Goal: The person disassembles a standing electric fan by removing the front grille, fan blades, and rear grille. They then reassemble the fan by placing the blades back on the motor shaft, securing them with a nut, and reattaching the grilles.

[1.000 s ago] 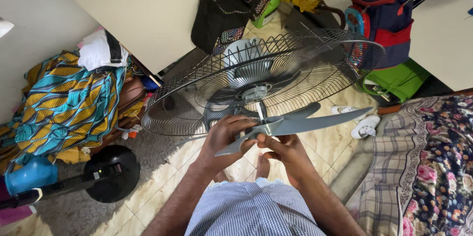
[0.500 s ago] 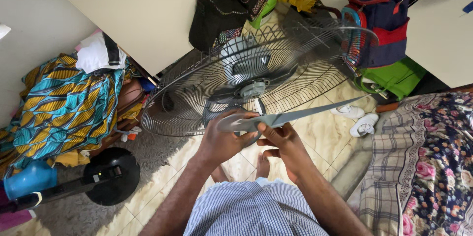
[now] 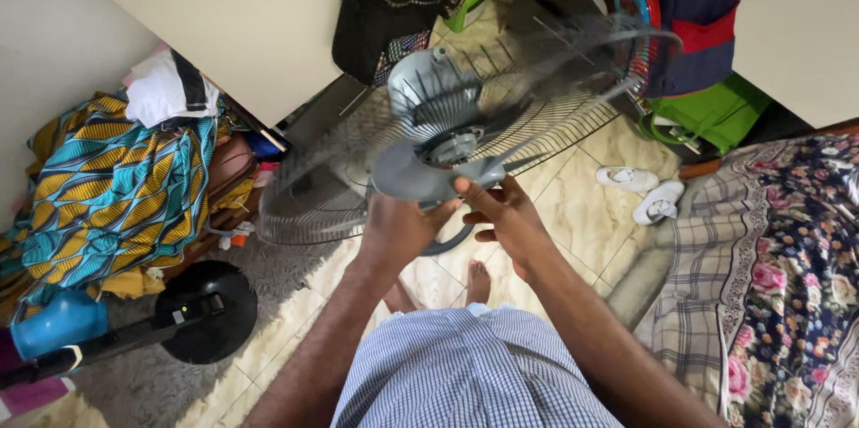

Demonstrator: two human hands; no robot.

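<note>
I am holding my left hand and right hand against the grey fan blade, and the wire fan guard is blocking everything beyond it. Tiled floor is lying open below my right hand as far as the white shoes. The patterned cloth pile and round black fan base are crowding my left; the flowered bedding is closing off my right.

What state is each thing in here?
Fan blade: off the motor, held in both hands.
Fan grille: tilted, front cover off.
Left hand: gripping the blade.
Right hand: on the blade, fingers part open.
Fan base: flat on the floor.
</note>
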